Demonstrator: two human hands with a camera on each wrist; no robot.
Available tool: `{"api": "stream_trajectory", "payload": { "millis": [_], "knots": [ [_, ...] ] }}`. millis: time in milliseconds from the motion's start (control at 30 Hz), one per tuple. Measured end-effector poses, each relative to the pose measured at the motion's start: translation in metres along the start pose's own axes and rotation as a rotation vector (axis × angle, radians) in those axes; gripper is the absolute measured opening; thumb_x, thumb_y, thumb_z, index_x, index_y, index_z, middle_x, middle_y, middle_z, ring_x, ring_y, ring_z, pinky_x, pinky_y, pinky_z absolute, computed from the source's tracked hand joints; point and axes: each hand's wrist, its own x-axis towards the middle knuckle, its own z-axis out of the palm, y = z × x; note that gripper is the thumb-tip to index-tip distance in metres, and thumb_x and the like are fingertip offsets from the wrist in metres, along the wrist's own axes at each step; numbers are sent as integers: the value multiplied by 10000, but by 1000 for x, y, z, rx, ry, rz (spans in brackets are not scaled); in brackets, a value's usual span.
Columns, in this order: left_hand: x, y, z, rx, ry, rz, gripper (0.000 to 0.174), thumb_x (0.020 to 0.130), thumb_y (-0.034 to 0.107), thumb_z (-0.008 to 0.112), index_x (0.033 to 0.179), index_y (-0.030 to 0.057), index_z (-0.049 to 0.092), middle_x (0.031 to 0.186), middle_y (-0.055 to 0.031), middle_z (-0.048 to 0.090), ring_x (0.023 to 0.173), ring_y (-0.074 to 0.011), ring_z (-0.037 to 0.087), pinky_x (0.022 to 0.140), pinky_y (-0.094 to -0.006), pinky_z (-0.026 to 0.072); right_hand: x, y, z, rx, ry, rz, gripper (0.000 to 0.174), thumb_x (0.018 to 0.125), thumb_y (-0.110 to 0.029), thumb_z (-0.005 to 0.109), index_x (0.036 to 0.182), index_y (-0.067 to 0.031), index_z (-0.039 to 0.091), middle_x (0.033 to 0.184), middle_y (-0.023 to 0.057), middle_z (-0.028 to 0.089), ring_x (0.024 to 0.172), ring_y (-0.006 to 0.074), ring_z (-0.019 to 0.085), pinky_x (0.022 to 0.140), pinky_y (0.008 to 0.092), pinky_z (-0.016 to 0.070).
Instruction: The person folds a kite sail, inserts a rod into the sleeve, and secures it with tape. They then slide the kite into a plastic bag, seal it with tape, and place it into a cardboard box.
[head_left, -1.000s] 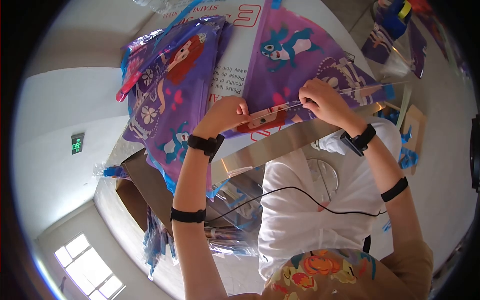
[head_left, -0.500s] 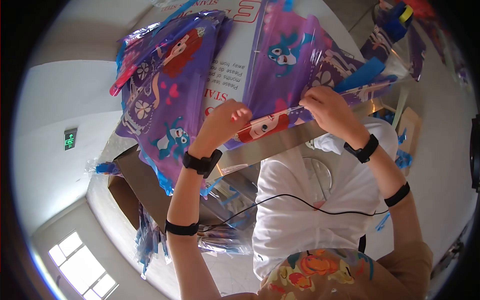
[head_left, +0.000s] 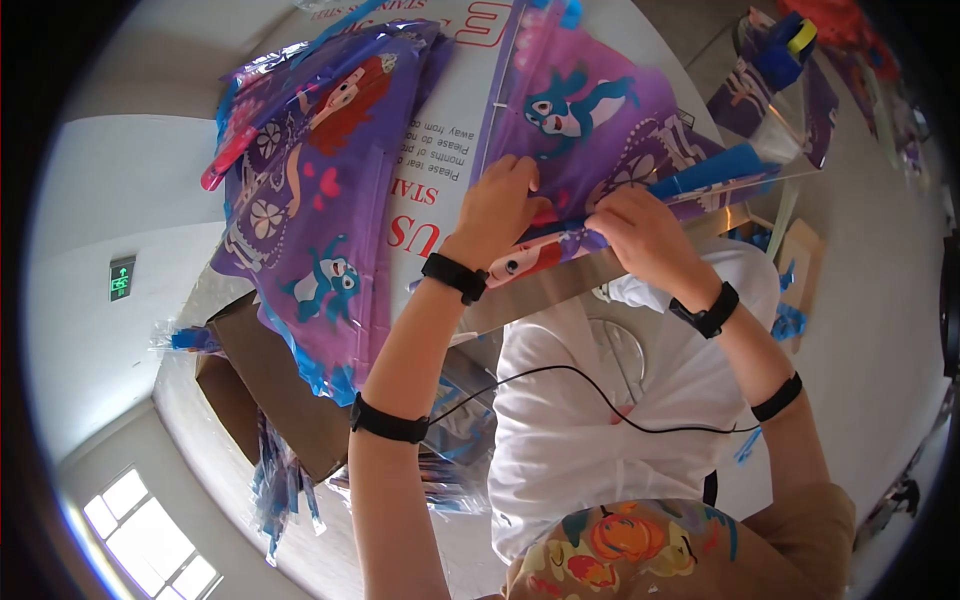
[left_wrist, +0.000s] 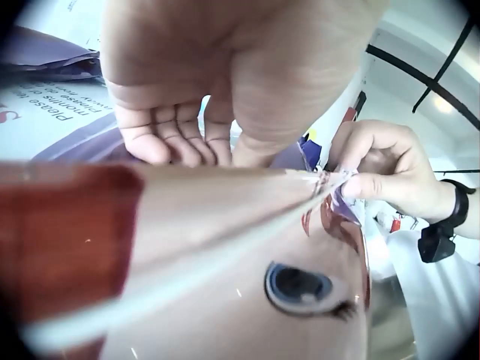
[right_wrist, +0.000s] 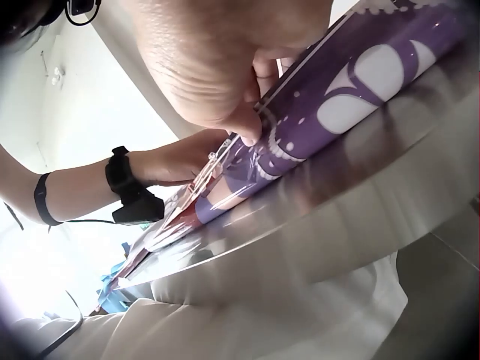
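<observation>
A purple printed sheet (head_left: 570,80), with a cartoon dolphin and a red-haired figure, lies along the near edge of the table. My right hand (head_left: 645,235) pinches its near edge between thumb and fingers; the left wrist view shows the edge bunched there. Farther left, my left hand (head_left: 500,205) reaches over the sheet with its fingertips down on it. In the left wrist view the sheet's raised edge (left_wrist: 225,225) hides those fingertips, so I cannot tell if they grip anything. A blue strip (head_left: 705,172) lies along the sheet, right of my right hand.
Similar printed sheets (head_left: 350,200) are piled on the table's left side. Red-lettered white film (head_left: 430,165) covers the tabletop. A blue and yellow object (head_left: 785,55) stands at the far right. Below the left side is a cardboard box (head_left: 280,390). A black cable (head_left: 560,368) crosses white trousers (head_left: 560,440).
My left hand has left the sheet's near edge and moved forward and right, over the sheet. My right hand stays at the near edge. The blue strip came into sight beside it.
</observation>
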Motion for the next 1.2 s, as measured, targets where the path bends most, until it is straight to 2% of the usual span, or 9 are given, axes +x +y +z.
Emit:
{"api": "stream_trajectory", "payload": {
  "millis": [33, 133, 200, 400, 600, 733, 967, 1200],
  "knots": [
    [0, 2, 0, 18, 4, 2, 252, 796, 127, 748, 931, 62, 546, 911, -94, 584, 880, -304, 612, 736, -421, 490, -2, -2, -2, -1, 0, -23, 179, 722, -6, 638, 891, -59, 614, 923, 47, 598, 881, 251, 598, 785, 386, 495],
    [-4, 5, -2, 34, -2, -16, 235, 812, 123, 730, 961, 60, 558, 943, -95, 592, 922, -312, 611, 756, -423, 492, -12, -13, -16, 1, -175, 2, 193, 721, -26, 650, 906, -66, 613, 920, 46, 597, 895, 239, 606, 783, 379, 496],
    [-9, 6, -5, -7, -28, -56, 234, 821, 122, 718, 991, 57, 571, 965, -97, 597, 948, -319, 610, 779, -422, 497, -20, -18, -17, -14, -145, -36, 206, 719, -44, 661, 918, -69, 613, 942, 42, 604, 922, 231, 613, 784, 366, 500],
    [-30, 14, -21, 65, 3, 67, 293, 854, 113, 684, 1129, 55, 604, 1103, -109, 619, 1055, -329, 602, 873, -409, 505, -35, -36, -28, -107, -47, -137, 197, 716, -82, 691, 901, -67, 623, 1022, 40, 620, 986, 216, 619, 781, 347, 510],
    [-36, 22, -21, 46, 114, 109, 243, 882, 131, 656, 1111, 52, 644, 1146, -112, 635, 1071, -326, 602, 893, -419, 501, -46, -34, -20, -126, -50, -118, 180, 730, -87, 699, 897, -62, 638, 1062, 46, 618, 1016, 214, 611, 792, 343, 510],
    [-30, 48, -16, -130, -2, 63, 262, 852, 151, 683, 1092, 49, 658, 1091, -111, 653, 1059, -318, 607, 888, -409, 503, -44, -33, -17, -113, -53, -97, 171, 747, -84, 698, 907, -61, 641, 1092, 55, 614, 1046, 220, 604, 825, 355, 507],
    [-15, 58, -1, -37, 11, 168, 284, 764, 148, 739, 1022, 65, 653, 972, -83, 664, 935, -292, 618, 793, -397, 509, -21, -30, -18, -83, -13, -8, 114, 769, -64, 676, 873, -53, 631, 1251, 90, 584, 1194, 262, 553, 951, 413, 473],
    [-13, 56, 7, 18, -12, 80, 198, 776, 115, 719, 951, 61, 643, 872, -70, 650, 865, -281, 610, 745, -398, 492, -11, -23, -12, -61, -51, 72, 133, 752, -25, 659, 872, -59, 614, 1302, 117, 572, 1238, 290, 536, 1006, 429, 446]
  ]
}}
